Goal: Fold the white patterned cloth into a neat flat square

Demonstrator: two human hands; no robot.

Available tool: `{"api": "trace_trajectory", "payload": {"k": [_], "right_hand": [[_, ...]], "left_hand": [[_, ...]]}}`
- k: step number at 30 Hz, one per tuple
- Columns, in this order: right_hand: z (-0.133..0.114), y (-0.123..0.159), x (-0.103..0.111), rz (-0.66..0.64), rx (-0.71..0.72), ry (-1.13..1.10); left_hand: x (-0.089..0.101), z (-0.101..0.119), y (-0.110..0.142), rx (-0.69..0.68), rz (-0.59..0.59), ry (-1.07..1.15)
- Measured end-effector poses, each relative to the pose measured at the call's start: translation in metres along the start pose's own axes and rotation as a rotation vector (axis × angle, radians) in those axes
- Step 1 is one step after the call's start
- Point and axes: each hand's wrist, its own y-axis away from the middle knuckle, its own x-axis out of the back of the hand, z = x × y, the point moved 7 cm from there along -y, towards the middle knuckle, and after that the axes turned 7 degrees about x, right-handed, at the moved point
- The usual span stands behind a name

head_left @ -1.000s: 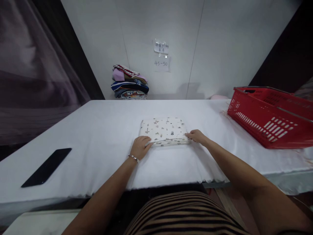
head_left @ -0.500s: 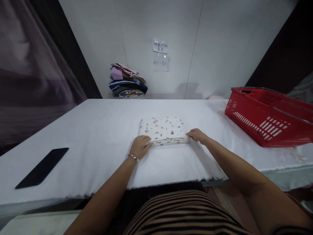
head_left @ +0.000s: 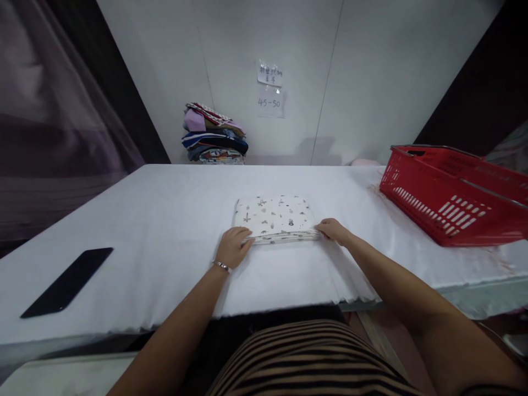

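A folded white cloth point(head_left: 274, 215) with small brown and grey printed figures lies flat in the middle of the table, its layered folded edge toward me. At its near left corner is my left hand point(head_left: 234, 246), thumb and fingers closed on the edge; a bracelet circles that wrist. My right hand point(head_left: 333, 230) pinches the near right corner between thumb and fingers. Both hands stay low, close to the table surface.
The table point(head_left: 173, 220) has a white cover. A dark flat panel point(head_left: 68, 283) lies at left. At the back stands a stack of folded clothes point(head_left: 214, 135); a red plastic basket point(head_left: 445, 195) sits at right. Paper signs point(head_left: 270, 103) hang on the wall.
My left hand has shifted slightly left along the cloth's near corner. My right hand keeps its pinch, and the cloth looks almost the same. The view has tilted a little.
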Motion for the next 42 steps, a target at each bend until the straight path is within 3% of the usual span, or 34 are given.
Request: {"api": "trace_trajectory", "payload": {"k": [5, 9, 15, 23, 29, 42], "right_hand": [[-0.003, 0.004, 0.001, -0.006, 0.004, 0.047], [-0.01, 0.011, 0.001, -0.03, 0.033, 0.101], [-0.006, 0.012, 0.001, -0.016, 0.054, 0.078], [0.0, 0.011, -0.002, -0.027, 0.068, 0.068], [0.0, 0.013, -0.002, -0.014, 0.002, 0.05], [0.002, 0.01, -0.004, -0.02, 0.019, 0.002]], "left_hand": [[0.01, -0.006, 0.004, 0.048, 0.027, 0.005], [0.016, -0.02, 0.009, 0.18, 0.054, -0.008], [0.012, -0.034, 0.019, 0.442, -0.059, 0.04], [0.014, -0.037, 0.033, 0.679, -0.104, 0.111], [0.011, -0.039, 0.035, 0.712, -0.077, 0.145], [0.006, -0.042, 0.03, 0.687, 0.06, 0.263]]}}
